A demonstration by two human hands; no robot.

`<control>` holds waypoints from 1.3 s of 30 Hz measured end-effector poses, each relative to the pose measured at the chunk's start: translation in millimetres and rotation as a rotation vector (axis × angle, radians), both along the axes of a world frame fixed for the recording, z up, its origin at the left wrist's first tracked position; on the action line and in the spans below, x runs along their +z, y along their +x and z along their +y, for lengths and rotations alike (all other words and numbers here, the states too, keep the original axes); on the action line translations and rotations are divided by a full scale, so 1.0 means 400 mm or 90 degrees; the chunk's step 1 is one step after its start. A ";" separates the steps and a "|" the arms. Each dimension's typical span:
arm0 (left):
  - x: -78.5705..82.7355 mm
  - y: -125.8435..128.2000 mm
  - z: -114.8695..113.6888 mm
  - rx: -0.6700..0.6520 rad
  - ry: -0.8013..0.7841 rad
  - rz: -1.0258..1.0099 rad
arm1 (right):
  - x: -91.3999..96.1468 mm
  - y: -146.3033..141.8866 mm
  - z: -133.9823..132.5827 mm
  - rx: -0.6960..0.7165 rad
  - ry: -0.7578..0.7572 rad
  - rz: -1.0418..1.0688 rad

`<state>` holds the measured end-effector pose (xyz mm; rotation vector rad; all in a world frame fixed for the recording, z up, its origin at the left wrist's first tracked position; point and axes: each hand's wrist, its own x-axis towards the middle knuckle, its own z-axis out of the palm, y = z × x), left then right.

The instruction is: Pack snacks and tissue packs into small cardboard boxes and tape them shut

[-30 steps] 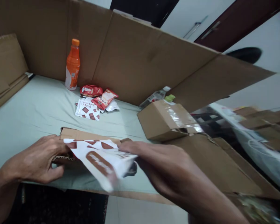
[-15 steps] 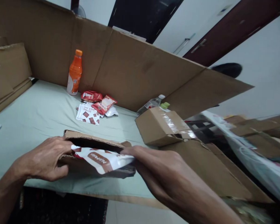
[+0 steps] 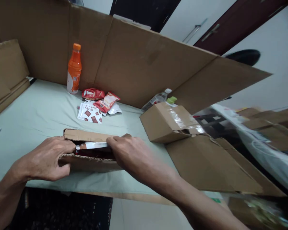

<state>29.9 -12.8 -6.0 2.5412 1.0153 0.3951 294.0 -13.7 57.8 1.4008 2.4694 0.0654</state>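
A shallow open cardboard box [image 3: 86,162] lies near the front edge of the pale green table [image 3: 38,111]. A white pouch with brown print [image 3: 91,146] lies almost fully inside it. My left hand [image 3: 48,158] grips the box's left end with curled fingers. My right hand [image 3: 132,155] rests fingers-down on the pouch and the box's right end, pressing it in.
An orange drink bottle [image 3: 74,68] stands at the back by a tall cardboard wall [image 3: 139,64]. Red and white snack packets [image 3: 97,103] lie beside it. A taped small box [image 3: 170,123], a clear bottle [image 3: 157,99] and flattened cardboard [image 3: 206,166] are at right.
The pouch went from held above the box to pushed down into it. My right hand moved left onto the box; my left hand stayed on the box's left end.
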 end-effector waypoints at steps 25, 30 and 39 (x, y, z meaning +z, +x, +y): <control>0.013 0.001 0.005 -0.081 -0.002 -0.031 | -0.091 -0.014 0.087 0.102 -0.291 0.113; 0.002 0.002 0.018 -0.076 -0.043 -0.063 | -0.022 0.093 0.142 0.053 -0.073 0.513; 0.018 0.015 0.004 -0.039 -0.007 -0.089 | -0.268 -0.003 0.594 -0.097 -0.025 0.255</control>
